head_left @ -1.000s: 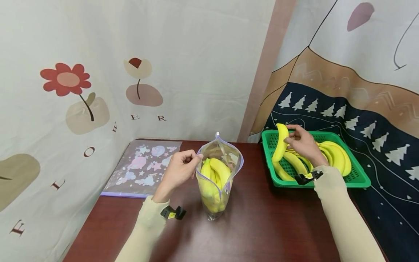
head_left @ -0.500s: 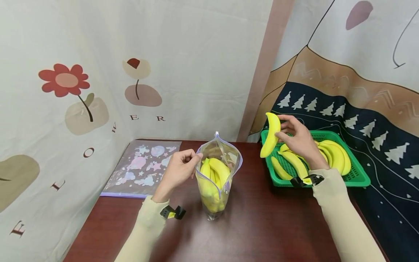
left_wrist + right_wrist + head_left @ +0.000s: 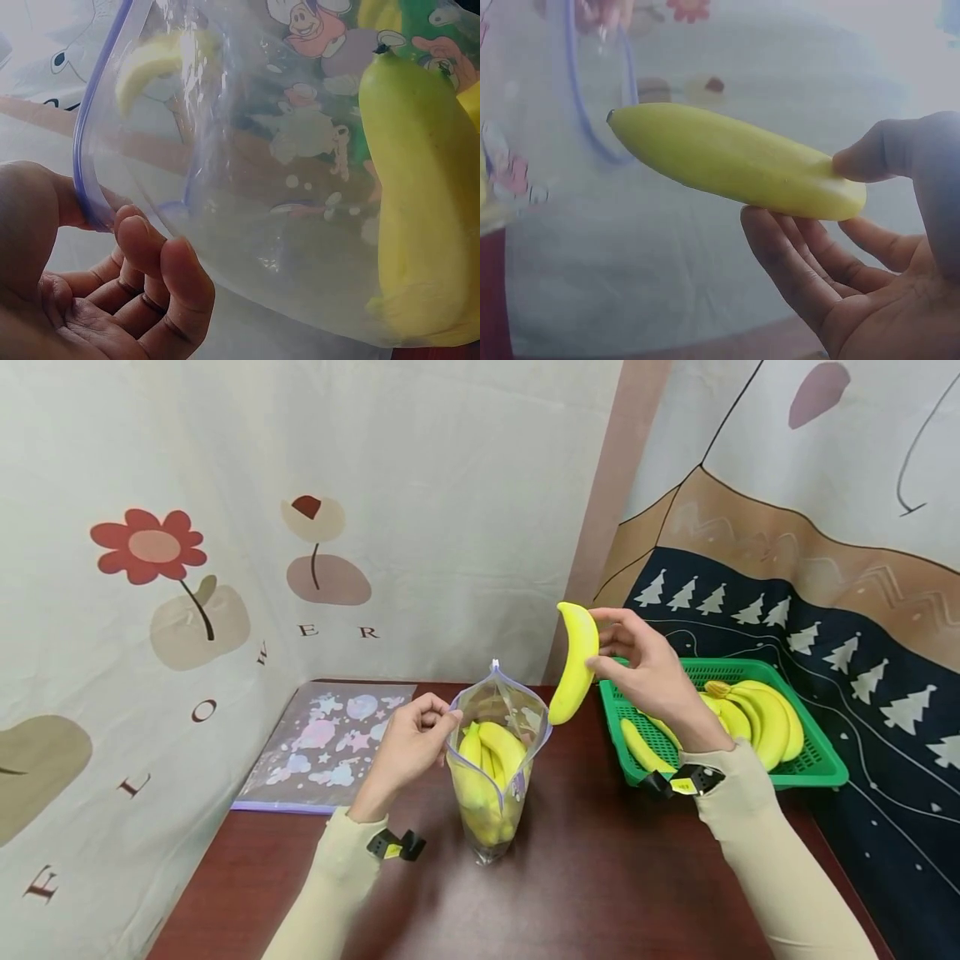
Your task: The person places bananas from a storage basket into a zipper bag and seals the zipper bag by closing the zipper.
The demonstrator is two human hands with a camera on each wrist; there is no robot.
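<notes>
A clear zip bag [image 3: 487, 827] with a purple-edged mouth stands upright on the table, its top spread wide and several bananas [image 3: 491, 760] inside. My left hand [image 3: 411, 739] pinches the left side of its rim between thumb and fingers; the left wrist view shows that grip on the purple zip strip [image 3: 88, 150]. In my right hand [image 3: 648, 672] a single yellow banana [image 3: 576, 664] is held between thumb and fingertips, roughly upright. Its lower end overlaps the bag's right rim in the head view. The right wrist view shows this banana [image 3: 727, 161] from the side, thumb above and fingers below.
At the right, a green plastic basket [image 3: 821, 768] holds several more bananas [image 3: 768, 718], partly behind my right wrist. A flat patterned bag [image 3: 315, 752] with a purple edge lies on the dark red table [image 3: 600, 877] at the back left. Printed cloth hangs behind.
My right hand has lifted the banana out of the green basket and carried it left, up beside the bag's mouth. The left hand keeps its hold on the rim.
</notes>
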